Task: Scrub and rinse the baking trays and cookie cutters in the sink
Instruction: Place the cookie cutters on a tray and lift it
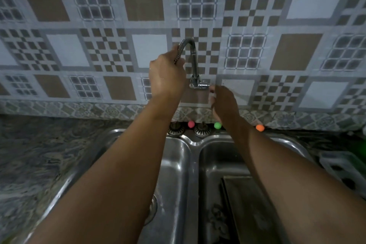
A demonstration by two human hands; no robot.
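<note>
A chrome wall tap (195, 79) with a flexible curved spout (189, 44) is mounted above a double steel sink (193, 144). My left hand (166, 74) grips the end of the spout. My right hand (222, 103) reaches to the tap's handle (206, 85), fingertips at it; whether they pinch it is unclear. A dark baking tray (249, 204) lies in the right basin, partly under my right forearm. A flower-shaped cookie cutter (216, 220) lies beside it. No water is seen running.
Two round drain strainers (201, 130) sit on the sink's back ledge with pink (191, 124), green (217, 125) and orange (260, 128) balls. A marbled counter (35, 160) lies left. A pale rack (344, 166) stands on the right. A patterned tile wall is behind.
</note>
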